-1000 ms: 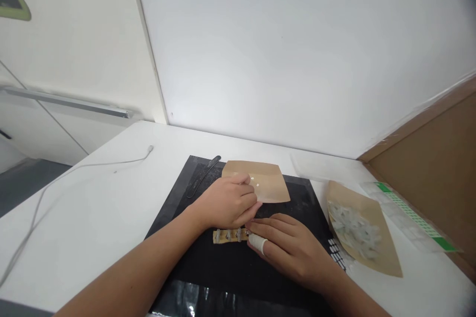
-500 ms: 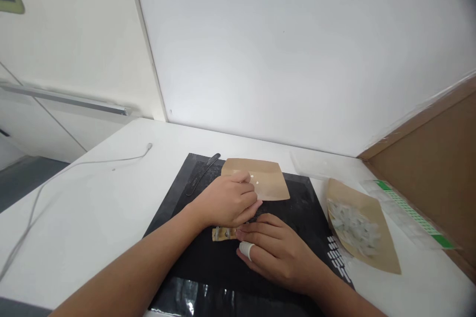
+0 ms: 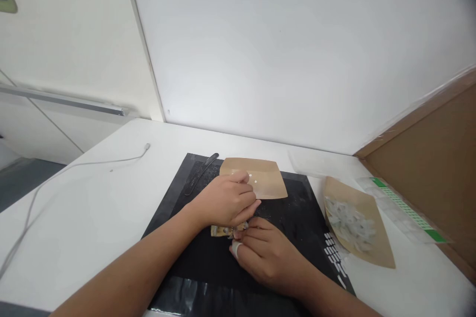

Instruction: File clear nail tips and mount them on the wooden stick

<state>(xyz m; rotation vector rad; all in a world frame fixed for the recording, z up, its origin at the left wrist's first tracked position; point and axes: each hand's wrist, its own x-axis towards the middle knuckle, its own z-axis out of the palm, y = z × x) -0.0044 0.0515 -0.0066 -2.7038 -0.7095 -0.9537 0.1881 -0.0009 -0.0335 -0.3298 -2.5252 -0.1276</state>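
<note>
A white table (image 3: 111,193) carries a black mat (image 3: 211,270), with a tan paper sheet (image 3: 270,183) near its far edge. The left hand (image 3: 226,200) is curled, its grip impossible to tell; the right hand (image 3: 266,253), fingers drawn narrow, meets the right part of a yellowish strip (image 3: 218,231) on the mat, whether gripping cannot be told. Small white pieces (image 3: 332,252) lie at the mat's right

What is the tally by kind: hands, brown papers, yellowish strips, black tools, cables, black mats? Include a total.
Left hand and right hand: 2
Brown papers: 2
Yellowish strip: 1
Black tool: 1
Cable: 1
Black mat: 1
Total: 8
</note>
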